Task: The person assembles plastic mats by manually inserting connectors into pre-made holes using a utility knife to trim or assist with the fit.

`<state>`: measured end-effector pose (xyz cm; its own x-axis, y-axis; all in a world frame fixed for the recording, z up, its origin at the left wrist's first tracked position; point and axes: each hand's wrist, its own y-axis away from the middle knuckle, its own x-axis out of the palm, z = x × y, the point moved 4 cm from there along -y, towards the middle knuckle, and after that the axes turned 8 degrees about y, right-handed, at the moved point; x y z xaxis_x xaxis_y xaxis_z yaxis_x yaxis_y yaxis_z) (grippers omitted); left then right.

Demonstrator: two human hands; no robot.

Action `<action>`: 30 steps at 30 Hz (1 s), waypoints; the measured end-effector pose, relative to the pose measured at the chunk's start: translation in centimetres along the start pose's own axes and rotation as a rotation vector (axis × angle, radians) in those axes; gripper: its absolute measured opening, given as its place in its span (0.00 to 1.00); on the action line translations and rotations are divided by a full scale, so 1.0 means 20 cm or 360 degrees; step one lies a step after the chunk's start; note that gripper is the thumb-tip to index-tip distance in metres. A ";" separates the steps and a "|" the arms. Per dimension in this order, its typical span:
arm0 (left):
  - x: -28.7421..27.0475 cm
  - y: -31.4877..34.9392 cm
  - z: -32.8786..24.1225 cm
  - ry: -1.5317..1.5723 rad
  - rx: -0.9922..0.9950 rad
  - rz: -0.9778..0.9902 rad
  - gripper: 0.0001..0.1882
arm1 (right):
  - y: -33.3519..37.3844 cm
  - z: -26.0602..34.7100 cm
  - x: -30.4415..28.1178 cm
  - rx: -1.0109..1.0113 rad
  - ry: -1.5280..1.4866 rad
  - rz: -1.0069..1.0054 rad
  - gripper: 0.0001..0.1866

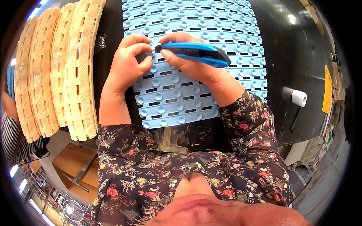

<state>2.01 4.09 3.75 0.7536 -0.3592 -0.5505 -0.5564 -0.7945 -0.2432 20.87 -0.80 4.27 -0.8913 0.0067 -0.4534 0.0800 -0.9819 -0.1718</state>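
A light blue plastic mat [196,86] with round suction cups and narrow slots lies on the black table [298,56] in front of me. My right hand [188,62] grips a blue and black utility knife [196,52], its tip pointing left over the mat. My left hand [130,62] rests on the mat's left edge, fingers curled and pinching at the mat right by the knife tip. What the fingertips pinch is too small to tell.
Several beige slotted mats [56,71] wrapped in clear film lie stacked at the left of the table. A white roll of tape [299,98] stands at the right. A person's striped sleeve [9,139] shows at the far left edge.
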 end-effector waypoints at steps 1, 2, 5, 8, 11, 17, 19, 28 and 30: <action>0.00 0.00 0.00 -0.0004 -0.0009 -0.0002 0.08 | 0.00 0.00 0.00 0.0004 0.0044 0.0013 0.13; 0.00 0.00 0.00 -0.0010 -0.0021 -0.0004 0.08 | 0.00 0.00 0.00 0.0008 0.0085 0.0029 0.13; 0.00 0.00 0.00 -0.0008 -0.0020 -0.0004 0.08 | 0.00 -0.01 0.01 0.0197 -0.0168 0.0136 0.12; 0.00 0.00 0.00 0.0006 -0.0025 -0.0001 0.08 | 0.00 -0.05 0.01 0.0189 -0.0352 0.0036 0.13; -0.01 0.00 0.00 -0.0022 -0.0027 0.0005 0.08 | -0.01 -0.07 0.00 0.0328 -0.0728 -0.0050 0.16; 0.03 0.00 -0.04 -0.0137 -0.0022 -0.0033 0.09 | -0.02 -0.09 -0.01 0.0431 -0.0927 -0.0225 0.18; 0.05 -0.01 -0.06 -0.0236 0.0020 -0.0105 0.11 | -0.02 -0.08 -0.02 0.0404 -0.0941 -0.0245 0.19; 0.08 -0.01 -0.05 -0.0299 -0.0182 -0.0259 0.07 | -0.03 -0.07 -0.01 0.0385 -0.1068 -0.0267 0.17; 0.08 -0.01 -0.05 -0.0323 -0.0180 -0.0234 0.07 | -0.02 -0.08 -0.01 0.0366 -0.1042 -0.0273 0.18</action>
<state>3.64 3.25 3.67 0.7315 -0.1399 -0.6673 -0.3951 -0.8846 -0.2477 21.64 -0.06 3.04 -0.9735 0.1205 0.1943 -0.1172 -0.9927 0.0282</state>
